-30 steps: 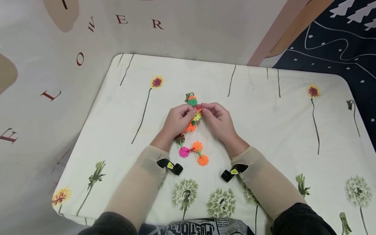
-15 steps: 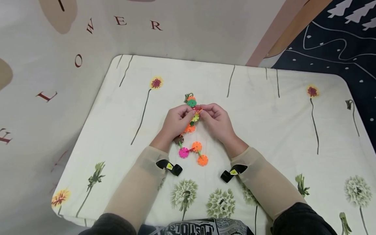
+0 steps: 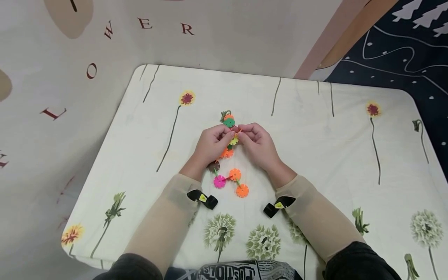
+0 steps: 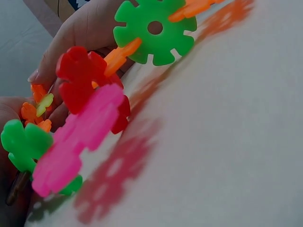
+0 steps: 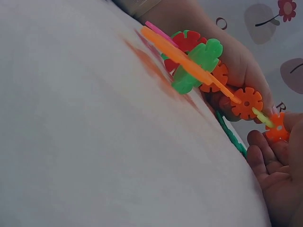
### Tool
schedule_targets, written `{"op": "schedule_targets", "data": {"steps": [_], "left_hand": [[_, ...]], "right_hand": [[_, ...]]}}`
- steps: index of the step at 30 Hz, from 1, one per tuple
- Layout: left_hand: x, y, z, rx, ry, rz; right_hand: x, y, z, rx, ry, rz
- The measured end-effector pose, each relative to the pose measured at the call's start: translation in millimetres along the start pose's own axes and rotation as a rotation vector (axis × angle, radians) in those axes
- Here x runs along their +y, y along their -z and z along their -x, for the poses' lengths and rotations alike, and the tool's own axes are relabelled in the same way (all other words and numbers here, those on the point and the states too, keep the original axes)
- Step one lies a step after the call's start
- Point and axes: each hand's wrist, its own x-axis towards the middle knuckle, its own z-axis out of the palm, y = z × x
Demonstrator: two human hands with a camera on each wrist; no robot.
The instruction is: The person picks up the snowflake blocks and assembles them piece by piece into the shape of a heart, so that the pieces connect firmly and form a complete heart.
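Note:
A chain of interlocking plastic snowflake discs runs between and below the two hands in the head view. My left hand (image 3: pixel 212 143) pinches the chain near the yellow disc (image 3: pixel 233 140). Thumb and fingers of my right hand (image 3: pixel 259 144) pinch an orange disc (image 5: pixel 276 134) that meets the yellow disc. Toward me the chain continues through a brown disc (image 3: pixel 214 167), a pink disc (image 3: pixel 219 182) and an orange end disc (image 3: pixel 242 191). The left wrist view shows a green disc (image 4: pixel 135 23) and a red disc (image 4: pixel 75 85). Fingers partly hide the joint.
A dark green disc (image 3: pixel 229 122) and an orange disc (image 3: pixel 228 116) lie just beyond the fingers. The table (image 3: pixel 315 147) has a white cloth printed with flowers and dandelions. A lettered wall covering (image 3: pixel 227 46) rises behind its far edge.
My right hand's fingertips have come slightly closer to the left hand, and the orange disc between them has shifted a little. The rest of the chain stays about where it was.

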Motion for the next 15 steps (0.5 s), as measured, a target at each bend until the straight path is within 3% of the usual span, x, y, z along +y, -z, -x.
{"op": "schedule_targets", "data": {"steps": [10, 15], "left_hand": [[0.3, -1.0, -0.9, 0.005, 0.008, -0.014], [1.0, -0.4, -1.0, 0.01, 0.015, -0.018]], "right_hand": [[0.0, 0.1, -0.6, -0.008, -0.01, 0.042], [0.9, 0.2, -1.1, 0.069, 0.006, 0.141]]}}
